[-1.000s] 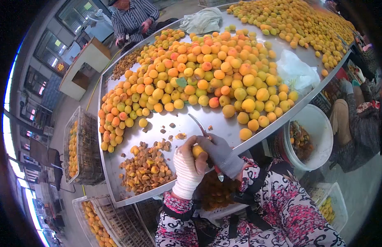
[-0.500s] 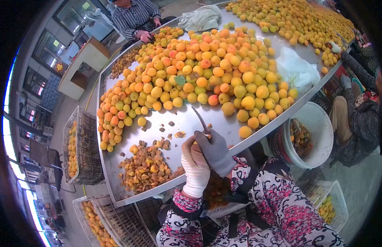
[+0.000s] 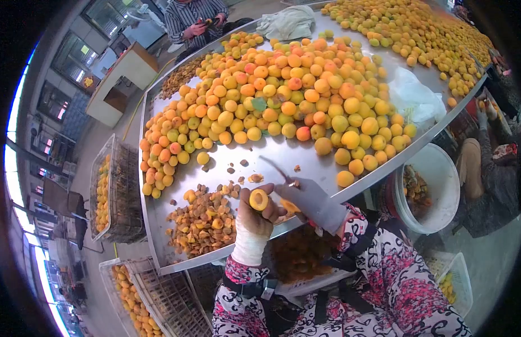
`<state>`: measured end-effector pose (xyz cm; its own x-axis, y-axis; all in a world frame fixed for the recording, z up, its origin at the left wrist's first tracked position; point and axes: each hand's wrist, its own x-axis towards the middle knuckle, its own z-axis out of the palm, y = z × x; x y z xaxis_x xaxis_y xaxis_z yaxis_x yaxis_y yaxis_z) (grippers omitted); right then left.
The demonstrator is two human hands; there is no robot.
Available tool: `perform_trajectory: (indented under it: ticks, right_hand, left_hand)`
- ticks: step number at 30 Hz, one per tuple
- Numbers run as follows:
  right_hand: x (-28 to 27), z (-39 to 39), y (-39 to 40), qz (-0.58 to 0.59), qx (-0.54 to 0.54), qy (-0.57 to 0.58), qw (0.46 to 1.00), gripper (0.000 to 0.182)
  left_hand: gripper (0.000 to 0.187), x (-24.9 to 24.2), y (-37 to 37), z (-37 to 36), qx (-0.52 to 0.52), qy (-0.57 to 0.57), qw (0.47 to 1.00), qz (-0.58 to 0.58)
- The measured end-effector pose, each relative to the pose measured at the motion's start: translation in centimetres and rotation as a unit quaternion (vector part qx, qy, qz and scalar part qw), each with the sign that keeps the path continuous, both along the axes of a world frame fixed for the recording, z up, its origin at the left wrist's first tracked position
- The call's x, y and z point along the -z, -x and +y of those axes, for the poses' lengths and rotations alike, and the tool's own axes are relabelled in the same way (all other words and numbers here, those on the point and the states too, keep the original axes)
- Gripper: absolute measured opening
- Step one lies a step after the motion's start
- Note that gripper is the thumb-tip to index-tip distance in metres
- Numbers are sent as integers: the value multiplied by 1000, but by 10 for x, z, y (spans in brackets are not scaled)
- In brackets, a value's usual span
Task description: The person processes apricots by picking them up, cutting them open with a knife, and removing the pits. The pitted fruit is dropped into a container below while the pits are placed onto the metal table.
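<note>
My left hand (image 3: pixel 254 220), in a white covering with the fingers showing, is closed around an apricot half (image 3: pixel 259 199), its hollow cut face turned up. Close beside it on the right, my grey-gloved right hand (image 3: pixel 315 201) grips a knife (image 3: pixel 276 168) with a thin curved blade pointing up and left. Another orange apricot piece (image 3: pixel 290 206) shows at this hand's fingers. Both hands are over the near edge of the steel table (image 3: pixel 300 160). A large heap of whole apricots (image 3: pixel 283 98) lies beyond them. To the left is a pile of brown pits and fruit scraps (image 3: pixel 207 216).
A white bucket (image 3: pixel 443 188) with fruit pieces stands at right. Below the table edge is a container of orange-brown pieces (image 3: pixel 305 253). Apricot-filled crates (image 3: pixel 117 191) stand at left. A plastic bag (image 3: pixel 415 95) and a cloth (image 3: pixel 286 22) lie on the table. A person in stripes (image 3: pixel 196 19) sits opposite.
My hands have moved apart. The left hand has turned, and the apricot half in it now shows its cut face. The knife stays in my right hand.
</note>
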<state>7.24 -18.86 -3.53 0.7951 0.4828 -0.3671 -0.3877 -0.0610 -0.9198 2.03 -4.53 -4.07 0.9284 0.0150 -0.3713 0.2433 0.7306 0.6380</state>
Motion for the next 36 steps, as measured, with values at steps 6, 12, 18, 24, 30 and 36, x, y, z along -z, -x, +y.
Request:
perform_trajectory:
  ticks: [6, 12, 18, 24, 30, 36]
  right_hand:
    - [-8, -3, 7, 101, 42, -98, 989, 32]
    - [3, -1, 9, -41, -77, -22, 996, 45]
    - [-27, -14, -1, -55, -95, -6, 994, 37]
    - [-42, -23, -20, 7, 182, -240, 954, 29]
    - [-38, -18, -23, -34, 221, -308, 925, 27]
    - [-45, -14, -14, -60, 248, -308, 916, 18]
  left_hand:
    - [60, 3, 0, 3, -3, 32, 999, -4]
    - [48, 12, -1, 11, -15, 70, 996, -58]
    - [47, 4, 0, 5, -64, 29, 997, 18]
    - [46, 0, 0, -21, 57, 65, 996, -2]
    - [47, 8, 2, -38, 95, 19, 994, 42]
    - [42, 12, 5, -46, 141, 41, 989, 22]
